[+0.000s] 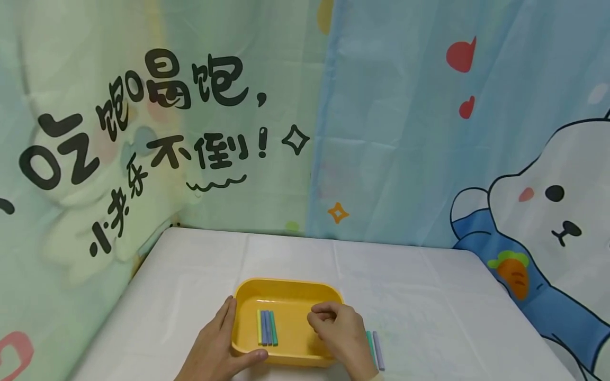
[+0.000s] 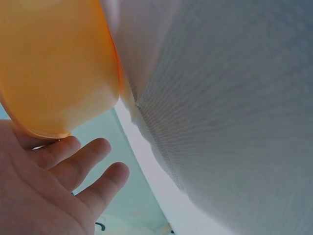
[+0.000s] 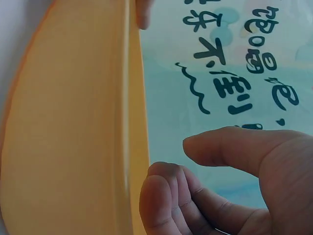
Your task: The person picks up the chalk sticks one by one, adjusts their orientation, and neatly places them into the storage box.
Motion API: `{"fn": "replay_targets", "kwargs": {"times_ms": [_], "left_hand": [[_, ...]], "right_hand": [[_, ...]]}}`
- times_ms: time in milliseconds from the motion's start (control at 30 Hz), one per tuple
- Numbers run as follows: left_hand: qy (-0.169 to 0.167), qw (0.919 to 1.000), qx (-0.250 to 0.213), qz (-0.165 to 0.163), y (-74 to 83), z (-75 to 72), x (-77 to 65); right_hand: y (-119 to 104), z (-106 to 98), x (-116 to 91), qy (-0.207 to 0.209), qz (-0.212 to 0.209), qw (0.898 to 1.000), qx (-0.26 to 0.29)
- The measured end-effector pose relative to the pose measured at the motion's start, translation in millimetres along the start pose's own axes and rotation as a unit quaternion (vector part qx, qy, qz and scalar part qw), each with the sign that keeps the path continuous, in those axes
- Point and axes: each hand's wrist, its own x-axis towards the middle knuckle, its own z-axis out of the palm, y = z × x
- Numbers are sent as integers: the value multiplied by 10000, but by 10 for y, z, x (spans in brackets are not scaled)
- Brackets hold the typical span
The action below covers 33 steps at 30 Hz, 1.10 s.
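Observation:
A yellow tray [image 1: 295, 360] sits on the white-covered table. Inside it, towards the left, thin chalk-like sticks [image 1: 267, 328] in yellow, purple and green lie side by side. My left hand [image 1: 219, 338] is at the tray's left end, straight fingers against the side and thumb along the front rim. In the left wrist view, the fingers [image 2: 80, 161] are spread and extended by the tray's corner. Over the tray's right part hovers my right hand [image 1: 340, 333], fingers loosely bent. The right wrist view shows a gap between its thumb and fingers, with nothing held there.
To the right of the tray, partly behind the right wrist, a green stick [image 1: 370, 345] and a purple stick [image 1: 378, 350] lie on the white tablecloth [image 1: 429, 307]. A printed curtain [image 1: 391, 132] hangs behind the table and along its left side.

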Motion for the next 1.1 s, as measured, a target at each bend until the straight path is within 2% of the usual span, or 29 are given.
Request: {"fn": "replay_targets", "kwargs": {"times_ms": [300,600,900,1100], "left_hand": [[89,9994,39,322,-28,-5,-14],[82,9994,22,350,-31,-6,-6],[124,9991,49,398,-45,-7,-5],[92,9993,51,368,-34,-8,-2]], "right_hand": [[73,-126,-13,87,250,9995,178],[122,-241,-4,225,697,9972,155],[194,-348,-17,267,896,9945,466],[271,-443,-14,400,1089,9923,426]]}}
